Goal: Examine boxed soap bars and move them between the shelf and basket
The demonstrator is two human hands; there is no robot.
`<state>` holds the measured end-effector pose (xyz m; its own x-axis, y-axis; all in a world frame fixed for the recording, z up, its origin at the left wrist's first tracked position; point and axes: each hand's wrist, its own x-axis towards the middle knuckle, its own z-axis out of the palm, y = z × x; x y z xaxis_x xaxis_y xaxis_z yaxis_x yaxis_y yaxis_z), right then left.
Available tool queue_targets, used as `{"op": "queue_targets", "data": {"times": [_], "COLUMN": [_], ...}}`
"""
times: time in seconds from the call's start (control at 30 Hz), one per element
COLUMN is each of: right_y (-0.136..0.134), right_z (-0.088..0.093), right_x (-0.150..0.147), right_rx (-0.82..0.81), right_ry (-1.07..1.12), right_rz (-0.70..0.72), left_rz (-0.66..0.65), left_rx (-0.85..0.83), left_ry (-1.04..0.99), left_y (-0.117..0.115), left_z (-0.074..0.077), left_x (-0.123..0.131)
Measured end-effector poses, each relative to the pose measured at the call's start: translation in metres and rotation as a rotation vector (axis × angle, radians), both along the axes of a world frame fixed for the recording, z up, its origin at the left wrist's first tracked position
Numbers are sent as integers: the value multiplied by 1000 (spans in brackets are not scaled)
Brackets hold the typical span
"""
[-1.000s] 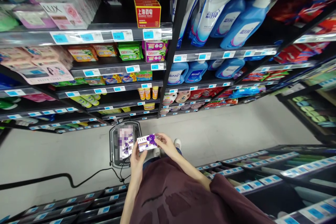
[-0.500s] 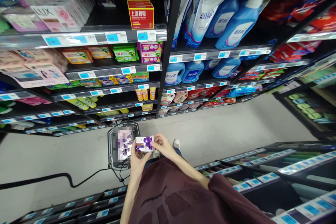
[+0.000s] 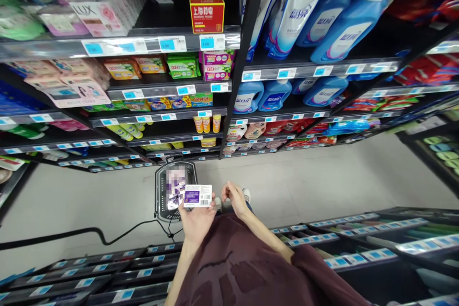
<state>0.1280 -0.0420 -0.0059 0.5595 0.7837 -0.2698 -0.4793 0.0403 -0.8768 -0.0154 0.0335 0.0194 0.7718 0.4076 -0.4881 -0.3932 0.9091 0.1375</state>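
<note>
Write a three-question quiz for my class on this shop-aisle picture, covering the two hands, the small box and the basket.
1. True or false: the right hand grips the small white-and-purple cardboard box.
2. Where does the dark grey plastic basket stand? A on a shelf; B on the floor; C on the person's arm.
3. Fill the gap: the box is held by the ___ hand.
Key: 1 false, it is apart from the box; 2 B; 3 left hand.

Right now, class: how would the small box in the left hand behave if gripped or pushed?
The small box probably stays stiff: its face looks flat, its edges straight. It seems light: the left hand holds it up by one edge. Flat-sided, it would likely slide, not roll.
</note>
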Motion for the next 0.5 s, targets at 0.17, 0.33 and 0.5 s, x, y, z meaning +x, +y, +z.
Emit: {"op": "queue_targets", "data": {"times": [0.17,0.33,0.5], "right_y": [-6,-4,-2], "right_z": [2,2,-1], "right_x": [-6,-9,-11], "right_rx": [34,29,28], "right_ry": [44,51,41], "right_rz": [-12,5,15], "left_rz": [59,63,67], "left_rx": [-153,-155,-145], "left_ry": [-130,-146,-132], "left_y": [-5,-3,-1], "left_z": [4,6,4], "left_x": [-4,-4,-4]}}
